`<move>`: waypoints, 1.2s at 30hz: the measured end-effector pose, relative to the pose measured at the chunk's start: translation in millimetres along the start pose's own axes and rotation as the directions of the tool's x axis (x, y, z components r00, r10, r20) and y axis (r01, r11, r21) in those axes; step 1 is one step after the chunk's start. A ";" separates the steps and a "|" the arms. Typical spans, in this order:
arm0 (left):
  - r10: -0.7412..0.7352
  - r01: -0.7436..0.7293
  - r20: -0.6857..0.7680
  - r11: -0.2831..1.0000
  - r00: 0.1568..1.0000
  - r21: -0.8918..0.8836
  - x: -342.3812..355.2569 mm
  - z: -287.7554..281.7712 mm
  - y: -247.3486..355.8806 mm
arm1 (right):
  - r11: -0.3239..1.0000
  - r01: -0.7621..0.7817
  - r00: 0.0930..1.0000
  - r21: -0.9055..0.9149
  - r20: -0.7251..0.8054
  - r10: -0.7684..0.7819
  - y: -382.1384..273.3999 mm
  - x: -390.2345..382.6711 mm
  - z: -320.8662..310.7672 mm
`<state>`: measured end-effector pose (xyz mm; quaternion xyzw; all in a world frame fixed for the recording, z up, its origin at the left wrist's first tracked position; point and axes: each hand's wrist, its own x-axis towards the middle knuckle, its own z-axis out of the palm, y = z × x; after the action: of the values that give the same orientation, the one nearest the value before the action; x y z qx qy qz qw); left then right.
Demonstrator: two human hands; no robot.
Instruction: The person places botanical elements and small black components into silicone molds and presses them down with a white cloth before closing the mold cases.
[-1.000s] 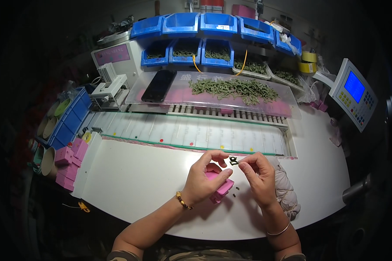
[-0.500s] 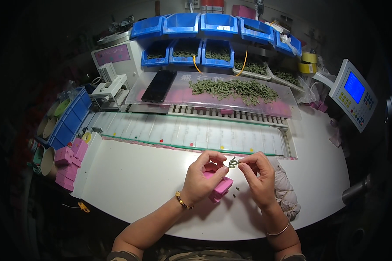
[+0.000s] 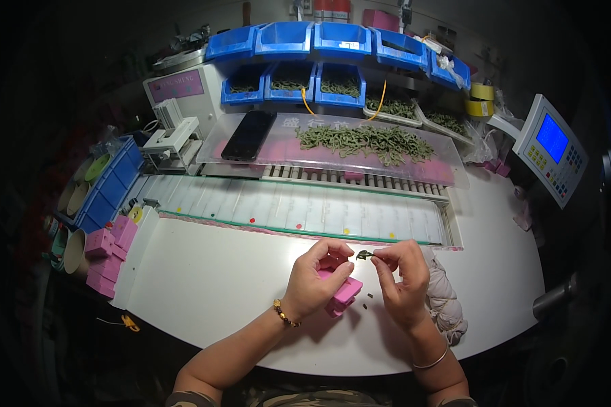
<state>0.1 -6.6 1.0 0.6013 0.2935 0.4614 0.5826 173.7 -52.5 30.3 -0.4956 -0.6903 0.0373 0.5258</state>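
My left hand (image 3: 313, 281) curls round a pink block (image 3: 346, 292) low on the white table, its thumb and forefinger a little apart above it. Between the fingertips of my right hand (image 3: 404, 279) is a small, curled, dark green dried stem (image 3: 364, 255), held just right of my left fingertips and not touching them. Two tiny dark bits lie on the table between the hands. Beyond, a heap of similar twisted green stems (image 3: 366, 142) covers part of a clear sheet (image 3: 217, 146).
A greyish cloth bundle (image 3: 444, 298) lies beside my right wrist. A row of white trays (image 3: 285, 209) runs across behind my hands. Blue bins (image 3: 283, 42) stand at the back, a black phone (image 3: 249, 136) on the sheet. Pink blocks (image 3: 103, 271) are stacked left; a keypad screen (image 3: 551, 146) rises right.
The stem in my right fingers has turned and now points its narrow end toward them. My right hand has shifted slightly; my left hand stays with the pink block.
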 end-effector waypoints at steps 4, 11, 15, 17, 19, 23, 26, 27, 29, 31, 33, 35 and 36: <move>0.009 -0.009 0.004 1.000 1.000 0.008 0.7 -0.7 -2.2 | 0.998 0.044 0.999 -0.046 -0.023 -0.045 0.9 -1.0 2.0; -0.015 0.015 0.009 1.000 1.000 0.007 -0.5 0.0 1.7 | 0.992 0.091 0.995 -0.082 -0.020 -0.093 0.7 -0.5 2.3; -0.026 0.025 -0.001 0.998 1.000 -0.056 0.4 -4.1 -7.1 | 0.999 0.033 0.999 -0.010 -0.002 -0.033 9.5 1.8 11.8; -0.075 0.072 -0.012 0.988 0.997 -0.133 -0.2 -10.0 -9.1 | 0.993 -0.089 0.994 0.077 0.076 0.083 13.7 10.4 16.1; -0.136 0.123 -0.035 0.958 0.990 -0.258 -0.2 -12.8 -12.1 | 0.995 -0.086 0.994 0.053 0.071 0.082 24.7 29.4 23.1; -0.234 0.211 -0.040 0.930 0.971 -0.301 -0.7 -15.3 -12.2 | 0.995 -0.105 0.994 -0.002 0.004 0.105 48.2 95.8 39.9; -0.222 0.204 -0.029 0.933 0.975 -0.295 1.2 -12.5 -14.8 | 0.981 -0.134 0.989 -0.141 -0.082 0.124 68.6 148.8 49.5; -0.227 0.206 -0.038 0.934 0.973 -0.293 1.4 -13.7 -17.0 | 0.972 -0.144 0.985 -0.183 -0.117 0.124 77.2 163.3 56.4; -0.240 0.219 -0.037 0.930 0.970 -0.294 1.8 -15.1 -17.3 | 0.944 -0.167 0.976 -0.286 -0.185 0.116 94.8 186.1 65.1; -0.272 0.254 -0.024 0.921 0.962 -0.294 1.7 -16.5 -20.5 | 0.925 -0.188 0.973 -0.330 -0.192 0.129 106.1 196.5 68.5; -0.272 0.252 -0.022 0.918 0.962 -0.307 1.2 -13.9 -22.0 | 0.911 -0.214 0.968 -0.354 -0.204 0.148 113.7 199.9 66.4; -0.277 0.259 -0.013 0.912 0.961 -0.318 0.3 -12.5 -21.0 | 0.938 -0.197 0.967 -0.284 -0.214 0.138 117.3 194.0 60.7; -0.277 0.258 -0.013 0.912 0.961 -0.320 -0.2 -11.3 -19.7 | 0.959 -0.180 0.966 -0.218 -0.225 0.130 116.2 188.3 56.7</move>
<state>-6.5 1.0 -19.4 0.4413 0.3123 0.4354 0.7198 213.7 169.2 68.3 -0.6088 -0.5896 -0.0561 0.5278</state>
